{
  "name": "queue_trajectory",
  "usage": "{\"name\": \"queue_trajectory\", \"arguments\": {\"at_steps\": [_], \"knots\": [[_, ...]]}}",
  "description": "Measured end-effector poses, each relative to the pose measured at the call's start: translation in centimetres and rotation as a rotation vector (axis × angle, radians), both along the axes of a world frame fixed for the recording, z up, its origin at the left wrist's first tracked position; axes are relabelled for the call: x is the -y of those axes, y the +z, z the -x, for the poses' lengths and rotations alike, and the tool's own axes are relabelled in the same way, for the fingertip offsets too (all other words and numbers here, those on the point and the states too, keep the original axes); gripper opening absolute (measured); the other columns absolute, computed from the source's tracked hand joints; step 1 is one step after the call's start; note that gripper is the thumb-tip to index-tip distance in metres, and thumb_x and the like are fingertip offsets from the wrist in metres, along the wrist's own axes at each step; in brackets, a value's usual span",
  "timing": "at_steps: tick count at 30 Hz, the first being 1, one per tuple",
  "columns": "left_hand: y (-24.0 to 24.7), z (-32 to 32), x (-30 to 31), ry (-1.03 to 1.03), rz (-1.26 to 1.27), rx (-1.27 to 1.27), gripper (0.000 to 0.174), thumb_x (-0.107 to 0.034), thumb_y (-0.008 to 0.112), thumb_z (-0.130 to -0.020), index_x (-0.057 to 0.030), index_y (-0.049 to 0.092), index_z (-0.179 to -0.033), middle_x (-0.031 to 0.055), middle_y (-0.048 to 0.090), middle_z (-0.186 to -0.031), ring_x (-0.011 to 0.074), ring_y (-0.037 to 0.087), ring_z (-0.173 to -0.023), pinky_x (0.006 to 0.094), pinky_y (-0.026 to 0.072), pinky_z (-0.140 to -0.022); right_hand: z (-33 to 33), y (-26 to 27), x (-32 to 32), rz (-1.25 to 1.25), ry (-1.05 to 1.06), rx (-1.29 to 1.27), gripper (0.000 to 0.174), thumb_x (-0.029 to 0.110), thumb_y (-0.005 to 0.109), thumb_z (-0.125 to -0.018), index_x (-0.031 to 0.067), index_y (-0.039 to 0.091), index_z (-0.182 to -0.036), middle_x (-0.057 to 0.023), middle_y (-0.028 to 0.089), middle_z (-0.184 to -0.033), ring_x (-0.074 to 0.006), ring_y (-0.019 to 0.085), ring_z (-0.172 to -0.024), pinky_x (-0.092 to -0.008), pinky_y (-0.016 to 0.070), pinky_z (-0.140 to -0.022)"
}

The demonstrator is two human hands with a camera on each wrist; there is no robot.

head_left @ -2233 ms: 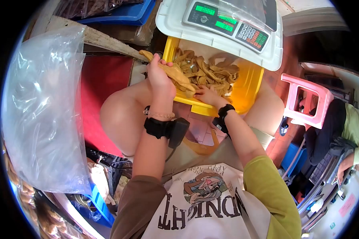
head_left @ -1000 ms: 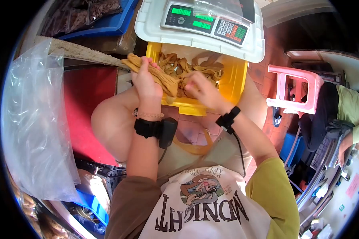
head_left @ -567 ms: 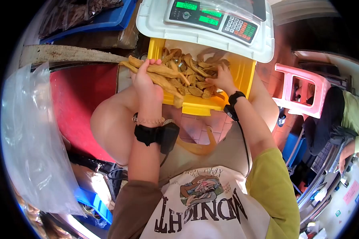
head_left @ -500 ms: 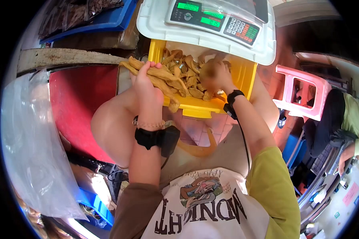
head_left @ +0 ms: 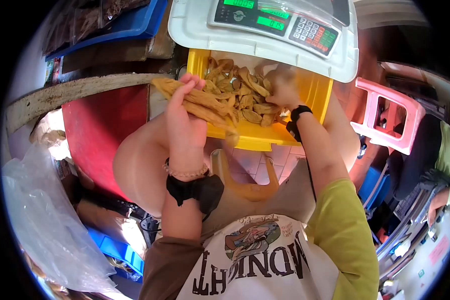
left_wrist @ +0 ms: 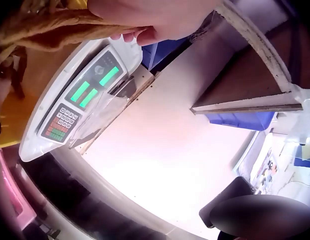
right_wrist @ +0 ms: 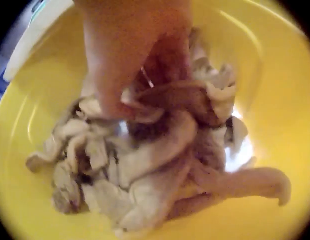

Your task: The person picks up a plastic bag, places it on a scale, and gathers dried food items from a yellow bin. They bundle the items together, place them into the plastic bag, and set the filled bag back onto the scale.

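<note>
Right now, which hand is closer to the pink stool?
Right: the right hand is in the yellow bin, on the side toward the pink stool. The left hand, holding brown strips, is farther off, by the bin's opposite side.

Yellow tub (head_left: pixel 317 95) carrying heap of tan strips (head_left: pixel 246 94); white lid (head_left: pixel 192 22) over far end, scale (head_left: pixel 277 21) on lid

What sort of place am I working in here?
Probably a small shop or packing spot for dried goods, though no sign confirms it: a digital scale with lit displays on a white lid, a yellow bin of tan, dried-looking pieces, and clear plastic nearby.
</note>
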State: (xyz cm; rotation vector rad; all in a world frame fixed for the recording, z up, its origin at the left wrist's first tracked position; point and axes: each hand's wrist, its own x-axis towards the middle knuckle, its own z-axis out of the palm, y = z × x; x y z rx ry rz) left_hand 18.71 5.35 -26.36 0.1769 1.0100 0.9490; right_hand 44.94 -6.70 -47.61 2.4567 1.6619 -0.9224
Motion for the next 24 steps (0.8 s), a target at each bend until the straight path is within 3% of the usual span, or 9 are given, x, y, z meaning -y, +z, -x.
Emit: {"name": "queue_trajectory", "arguments": {"at_steps": [2, 4, 6, 8, 10, 13, 16, 22, 24], "knots": [[-1.2, 0.2, 0.4, -0.056, -0.017, -0.024, 0.027, -0.003, 0.061, -0.08, -0.002, 0.053, -0.106, 0.0087, 0.058, -0.1, 0.0194, 0.055, -0.094, 0.0324, 0.0432, -0.088, -0.2, 3.0, 0.2, -0.052, 0.045, -0.06, 0.045, 0.037, 0.071, -0.065, 0.0026, 0.065, -0.093, -0.0188, 0.066, -0.08, -0.033, 0.064, -0.076, -0.0379, 0.0522, -0.07], [-2.3, 0.3, 0.6, -0.099, -0.04, -0.045, 0.025, -0.003, 0.061, -0.081, -0.0033, 0.053, -0.104, 0.0077, 0.058, -0.096, 0.0188, 0.055, -0.093, 0.0322, 0.0436, -0.087, 0.3, 6.1, 0.7, -0.105, -0.137, -0.362, 0.046, 0.034, 0.071, -0.063, 0.0038, 0.066, -0.098, -0.0184, 0.066, -0.083, -0.0317, 0.064, -0.077, -0.0372, 0.0507, -0.072], [-3.0, 0.1, 0.9, -0.119, -0.012, 0.01, 0.024, -0.003, 0.062, -0.08, -0.0068, 0.054, -0.102, 0.0058, 0.056, -0.088, 0.0179, 0.056, -0.089, 0.0316, 0.0439, -0.084, 0.3, 7.0, 1.3, -0.076, -0.194, -0.426, 0.051, 0.028, 0.072, -0.063, 0.0019, 0.064, -0.106, -0.0173, 0.066, -0.085, -0.027, 0.064, -0.075, -0.0339, 0.0499, -0.071], [-3.1, -0.2, 1.4, -0.135, -0.067, -0.009, 0.023, -0.005, 0.064, -0.081, -0.0077, 0.054, -0.102, 0.005, 0.056, -0.087, 0.0177, 0.056, -0.087, 0.0313, 0.0448, -0.081, 1.3, 11.1, 1.4, -0.251, -0.34, -0.636, 0.049, 0.023, 0.071, -0.066, -0.0002, 0.063, -0.107, -0.0142, 0.067, -0.084, -0.0216, 0.063, -0.074, -0.0305, 0.0494, -0.07], [-2.8, -0.8, 1.8, -0.146, -0.128, -0.024, 0.023, -0.006, 0.065, -0.081, -0.0086, 0.054, -0.101, 0.0042, 0.055, -0.087, 0.0174, 0.056, -0.085, 0.0309, 0.0457, -0.079, 2.9, 15.8, 1.3, -0.322, -0.229, -0.588, 0.045, 0.017, 0.068, -0.069, -0.0036, 0.06, -0.109, -0.0116, 0.066, -0.084, -0.0186, 0.061, -0.076, -0.0286, 0.0485, -0.072], [-2.1, -1.9, 2.6, -0.237, 0.018, 0.017, 0.024, -0.025, 0.07, -0.083, -0.008, 0.054, -0.09, 0.0027, 0.055, -0.083, 0.0154, 0.056, -0.072, 0.0289, 0.0475, -0.065, 5.1, 20.4, 1.8, -0.451, -0.244, -0.808, 0.04, 0.011, 0.061, -0.073, -0.0056, 0.055, -0.109, -0.0099, 0.06, -0.094, -0.0139, 0.055, -0.088, -0.0273, 0.0445, -0.08], [-2.3, -2.1, 2.9, -0.36, 0.103, 0.28, 0.03, -0.035, 0.069, -0.084, -0.008, 0.055, -0.087, 0.0031, 0.055, -0.08, 0.0155, 0.056, -0.072, 0.0285, 0.0474, -0.066, 7.1, 23.9, 2.2, -0.602, -0.265, -0.922, 0.039, 0.011, 0.06, -0.073, -0.0033, 0.055, -0.109, -0.0088, 0.058, -0.095, -0.0136, 0.053, -0.091, -0.0275, 0.0435, -0.082], [-0.5, -1.4, 3.0, -0.267, 0.165, 0.508, 0.029, -0.033, 0.065, -0.087, -0.007, 0.056, -0.096, 0.0061, 0.059, -0.093, 0.0217, 0.058, -0.09, 0.0365, 0.048, -0.083, 9.0, 25.9, 3.1, -0.761, -0.044, -0.687, 0.036, 0.013, 0.058, -0.061, -0.0021, 0.055, -0.094, -0.0147, 0.052, -0.081, -0.0293, 0.051, -0.076, -0.0339, 0.0438, -0.073], [0.0, -1.3, 2.8, -0.201, 0.125, 0.567, 0.028, -0.03, 0.064, -0.088, -0.0064, 0.056, -0.101, 0.0072, 0.06, -0.099, 0.023, 0.058, -0.096, 0.0385, 0.0472, -0.088, 9.2, 26.6, 3.6, -0.725, 0.167, -0.374, 0.034, 0.016, 0.059, -0.06, -0.0008, 0.056, -0.089, -0.0176, 0.051, -0.076, -0.0344, 0.052, -0.074, -0.0379, 0.0442, -0.068]]}}
